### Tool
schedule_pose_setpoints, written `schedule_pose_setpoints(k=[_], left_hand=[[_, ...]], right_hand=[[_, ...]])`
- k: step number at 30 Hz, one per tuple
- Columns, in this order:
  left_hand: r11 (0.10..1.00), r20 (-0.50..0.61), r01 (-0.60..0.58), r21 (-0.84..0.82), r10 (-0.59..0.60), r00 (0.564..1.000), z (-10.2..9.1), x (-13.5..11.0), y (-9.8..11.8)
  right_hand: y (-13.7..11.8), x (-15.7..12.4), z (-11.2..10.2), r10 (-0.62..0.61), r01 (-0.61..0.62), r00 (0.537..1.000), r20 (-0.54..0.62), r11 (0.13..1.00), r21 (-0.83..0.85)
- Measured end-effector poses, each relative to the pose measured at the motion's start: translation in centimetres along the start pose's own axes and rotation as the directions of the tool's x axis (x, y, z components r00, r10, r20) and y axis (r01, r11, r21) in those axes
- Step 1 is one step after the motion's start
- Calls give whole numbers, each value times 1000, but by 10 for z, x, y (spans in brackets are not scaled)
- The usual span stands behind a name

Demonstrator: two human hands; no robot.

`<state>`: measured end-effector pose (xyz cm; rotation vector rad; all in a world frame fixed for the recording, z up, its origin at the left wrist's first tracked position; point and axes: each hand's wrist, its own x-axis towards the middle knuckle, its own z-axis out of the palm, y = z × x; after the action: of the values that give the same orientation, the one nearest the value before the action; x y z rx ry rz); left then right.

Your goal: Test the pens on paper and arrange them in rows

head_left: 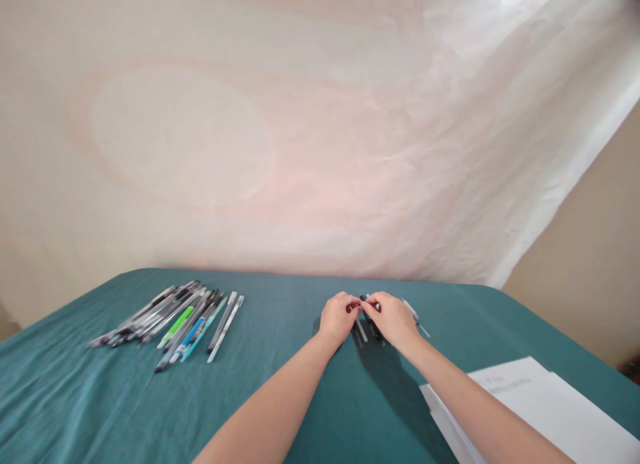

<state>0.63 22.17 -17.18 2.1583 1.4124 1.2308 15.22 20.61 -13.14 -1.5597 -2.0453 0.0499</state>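
Holding both hands close together over a small bunch of pens point(362, 331), right of centre and near the far edge of the teal cloth point(285, 371). Had the left hand point(339, 319) at the left side of the bunch and the right hand point(393, 317) opposite, backs upward, fingers curled, each thumb drawn in to the forefinger, tips almost meeting. Could not tell of any pen gripped there. Saw pale and dark barrels sticking out toward the near side, and a few thin pale sticks point(416, 312) just past the right hand, partly hidden. Well to the left, had a larger pile point(150, 317), mostly clear and dark pens lying across one another, with a green pen point(178, 326) toward its right side, and a grey pen point(221, 322) and a white pen point(226, 331) just beside. Noted white paper point(545, 404) at the near right, partly behind the right forearm, with print too blurred to read. Saw a pale creased sheet point(320, 151) hanging behind, and tan wall point(590, 231) at far right.
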Motion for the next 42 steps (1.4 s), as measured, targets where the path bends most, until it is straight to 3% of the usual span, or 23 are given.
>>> schedule_pose_setpoints(k=[5,13,17,21,25,30,35,42], left_hand=[[1000,-39,26,12,-26,999,-1,0,-2],[993,11,116,34,-117,993,-3,-1,-3],[978,-44,197,72,-194,980,-7,-3,-1],[943,-38,271,192,-269,962,-15,-7,5],[918,9,256,304,-272,962,-18,-9,11],[925,36,219,311,-242,970,-18,-9,12],[936,43,206,287,-227,973,-17,-10,9],[931,72,217,293,-248,966,-18,-7,4]], right_hand=[[-7,7,6,38,-38,998,55,999,-4],[-1,16,14,-61,69,992,106,995,-74],[1,17,15,-103,116,988,117,988,-107],[-1,14,17,-143,160,982,122,977,-143],[-3,16,19,-159,181,978,137,969,-168],[-2,15,13,-160,184,978,135,965,-185],[-9,-5,2,-209,221,973,94,964,-150],[-56,-61,-3,-347,351,926,148,936,-3]])
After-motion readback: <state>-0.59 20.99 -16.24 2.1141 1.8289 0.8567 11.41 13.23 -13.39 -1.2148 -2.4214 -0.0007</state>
